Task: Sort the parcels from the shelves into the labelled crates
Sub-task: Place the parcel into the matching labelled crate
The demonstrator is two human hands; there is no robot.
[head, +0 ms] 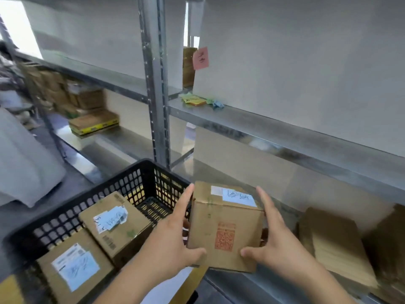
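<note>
Here, nearest to you, your left hand and your right hand hold a small cardboard box between them, one palm on each side wall. The fingers of both hands lie nearly straight along the box's sides, and each thumb curls onto the near face at the lower corners, so both hands are grasping the box. The box is lifted and tilted, just right of the crate and in front of the lowest shelf. Its top carries a pale blue handwritten label; its near face bears an orange-red printed stamp.

To your left sits a black perforated plastic crate. Inside it, a flat parcel with a blue-and-white label lies closest to you, and a second parcel with a torn pale label lies tilted just beyond it. The far right part of the crate floor is bare.

To your right, on the lowest shelf, a stack of flattened cardboard lies beside the held box.

Farther off, the grey metal upright divides the shelving. On the middle shelf, crumpled yellow and blue notes lie near the upright; a pink sticky note is stuck on the white panel above them. Beyond, at left, a yellow-edged carton and blurred brown boxes occupy the far shelves.
</note>
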